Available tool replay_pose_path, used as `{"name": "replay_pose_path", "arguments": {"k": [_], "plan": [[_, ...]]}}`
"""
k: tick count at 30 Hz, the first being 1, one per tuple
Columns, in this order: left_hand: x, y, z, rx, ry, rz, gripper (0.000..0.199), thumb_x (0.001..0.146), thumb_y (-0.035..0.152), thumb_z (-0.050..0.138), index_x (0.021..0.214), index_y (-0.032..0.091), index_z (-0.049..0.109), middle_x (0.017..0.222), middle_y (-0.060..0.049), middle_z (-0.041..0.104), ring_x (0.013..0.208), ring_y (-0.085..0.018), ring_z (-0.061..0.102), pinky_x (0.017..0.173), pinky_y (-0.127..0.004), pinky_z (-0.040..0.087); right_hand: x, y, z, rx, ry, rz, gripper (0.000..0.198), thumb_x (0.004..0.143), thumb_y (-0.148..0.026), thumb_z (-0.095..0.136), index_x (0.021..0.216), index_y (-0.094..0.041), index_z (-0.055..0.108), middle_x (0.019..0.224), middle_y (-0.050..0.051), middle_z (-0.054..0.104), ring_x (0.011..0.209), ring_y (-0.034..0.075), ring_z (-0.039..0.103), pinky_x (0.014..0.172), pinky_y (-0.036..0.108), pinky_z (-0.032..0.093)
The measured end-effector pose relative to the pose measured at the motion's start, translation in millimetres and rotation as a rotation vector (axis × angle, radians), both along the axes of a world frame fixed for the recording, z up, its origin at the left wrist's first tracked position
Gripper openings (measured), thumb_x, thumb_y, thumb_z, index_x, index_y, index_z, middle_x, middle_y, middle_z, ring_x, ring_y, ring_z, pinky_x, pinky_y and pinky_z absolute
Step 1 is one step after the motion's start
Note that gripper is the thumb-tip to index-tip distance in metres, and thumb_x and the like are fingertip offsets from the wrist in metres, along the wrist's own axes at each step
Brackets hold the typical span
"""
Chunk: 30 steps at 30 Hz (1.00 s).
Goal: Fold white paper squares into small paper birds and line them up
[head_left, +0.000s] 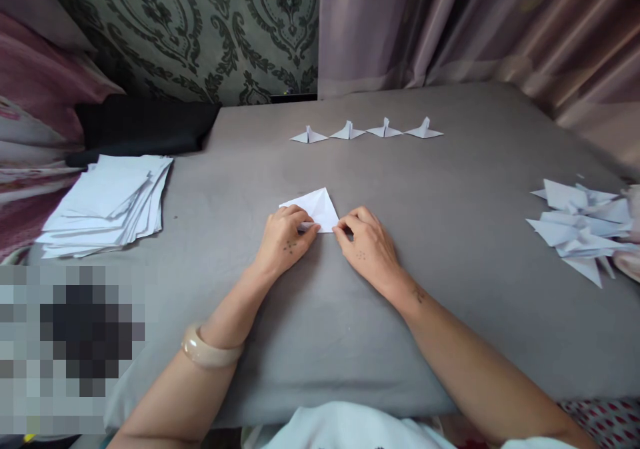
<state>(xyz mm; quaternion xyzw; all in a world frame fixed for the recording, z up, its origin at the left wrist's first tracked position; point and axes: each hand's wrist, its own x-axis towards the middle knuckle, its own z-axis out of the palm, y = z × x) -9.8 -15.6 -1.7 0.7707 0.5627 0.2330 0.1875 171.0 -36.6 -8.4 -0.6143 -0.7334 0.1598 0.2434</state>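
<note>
A partly folded sheet of white paper (320,206) lies on the grey cloth in front of me, its peak pointing away. My left hand (287,232) covers its left part, thumb and fingers pinched on a fold near the lower edge. At the lower right corner of the paper, the thumb and fingertips of my right hand (367,239) are pinched together on it. The fingers of my left hand hide part of the paper's left side.
Several folded paper cranes (349,130) stand in a row at the back. More folded paper pieces (580,226) are heaped at the right edge. A stack of white paper sheets (107,202) lies at the left, near a black cloth-like item (150,126). Curtains border the table.
</note>
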Motion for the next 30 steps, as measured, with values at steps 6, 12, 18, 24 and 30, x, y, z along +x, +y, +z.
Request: {"name": "replay_pose_path", "arguments": {"k": [6, 12, 18, 24, 30], "plan": [[0.3, 1.8, 1.7, -0.017, 0.015, -0.004, 0.014, 0.085, 0.027, 0.06, 0.079, 0.017, 0.067, 0.092, -0.007, 0.068, 0.09, -0.023, 0.061, 0.083, -0.037, 0.047, -0.8, 2.5, 1.2, -0.025, -0.018, 0.002, 0.015, 0.09, -0.026, 0.054, 0.08, -0.021, 0.064, 0.095, 0.007, 0.063, 0.086, 0.02, 0.059, 0.076, 0.033, 0.045], [-1.4, 2.5, 2.7, -0.023, 0.02, -0.026, 0.014, 0.086, 0.029, 0.059, 0.081, 0.018, 0.067, 0.091, -0.007, 0.067, 0.09, -0.023, 0.061, 0.083, -0.037, 0.048, -1.5, 3.4, 3.5, -0.047, -0.023, -0.012, 0.015, 0.09, -0.026, 0.055, 0.078, -0.021, 0.063, 0.095, 0.006, 0.063, 0.084, 0.019, 0.059, 0.073, 0.032, 0.044], [-2.2, 2.5, 3.2, -0.029, 0.027, -0.035, 0.016, 0.087, 0.029, 0.059, 0.082, 0.017, 0.067, 0.094, -0.008, 0.067, 0.091, -0.024, 0.061, 0.081, -0.037, 0.048, -2.3, 3.6, 6.1, -0.065, -0.031, -0.026, 0.014, 0.089, -0.025, 0.056, 0.077, -0.021, 0.063, 0.094, 0.006, 0.063, 0.085, 0.02, 0.059, 0.073, 0.033, 0.044], [-3.7, 5.1, -1.0, -0.017, 0.065, -0.041, 0.014, 0.087, 0.029, 0.06, 0.084, 0.018, 0.068, 0.095, -0.008, 0.068, 0.092, -0.024, 0.061, 0.082, -0.039, 0.047, -3.2, 4.4, 6.3, -0.081, -0.012, -0.029, 0.015, 0.089, -0.025, 0.055, 0.076, -0.02, 0.06, 0.1, 0.007, 0.062, 0.085, 0.019, 0.061, 0.075, 0.033, 0.046], [-5.7, 7.0, -3.8, -0.014, 0.09, -0.057, 0.014, 0.087, 0.031, 0.063, 0.087, 0.018, 0.068, 0.095, -0.008, 0.068, 0.094, -0.026, 0.06, 0.082, -0.039, 0.046, -1.2, 7.1, 5.3, -0.095, -0.008, -0.02, 0.013, 0.089, -0.026, 0.056, 0.077, -0.02, 0.058, 0.098, 0.008, 0.06, 0.088, 0.021, 0.061, 0.079, 0.035, 0.048]]}}
